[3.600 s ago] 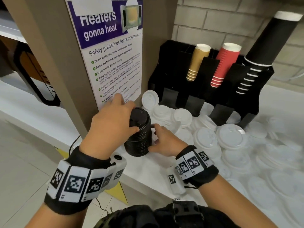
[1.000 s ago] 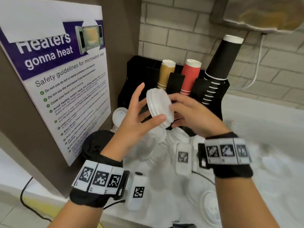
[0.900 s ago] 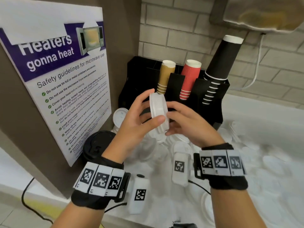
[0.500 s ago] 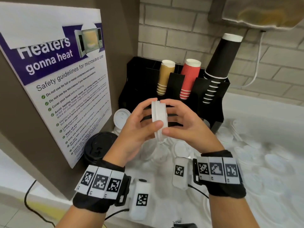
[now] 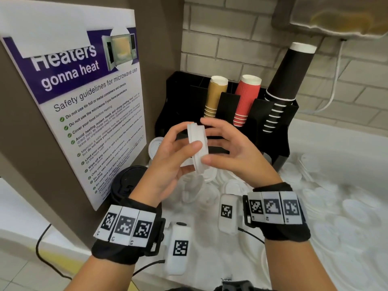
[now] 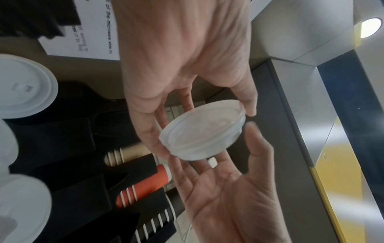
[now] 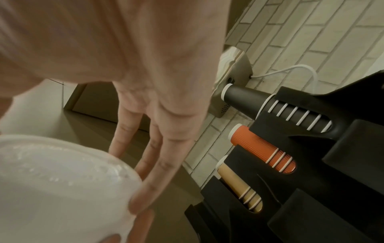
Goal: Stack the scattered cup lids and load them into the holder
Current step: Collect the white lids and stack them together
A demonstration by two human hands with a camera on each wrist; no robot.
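Observation:
A short stack of white lids [image 5: 197, 143] stands on edge in the air between my two hands, in front of the black holder [image 5: 180, 91]. My left hand [image 5: 188, 137] grips it, thumb on the near face and fingers curled behind. My right hand [image 5: 212, 141] lies against the other side with fairly straight fingers, thumb touching the lower rim. The left wrist view shows the lids [image 6: 201, 131] between both hands. In the right wrist view, straight fingers [image 7: 155, 164] reach past the lids [image 7: 62, 180]. Several loose white lids [image 5: 346, 217] cover the counter.
A stack of black lids [image 5: 128, 183] stands by the poster panel [image 5: 84, 106] on the left. The holder carries brown cups [image 5: 214, 97], red cups [image 5: 245, 99] and tall black cups [image 5: 287, 80]. One white lid [image 5: 154, 145] leans at the holder's left foot.
The white lids have turned from facing me to standing on edge and have come a little lower. Both hands have closed in on them. Earlier my hands were on the black lid stack.

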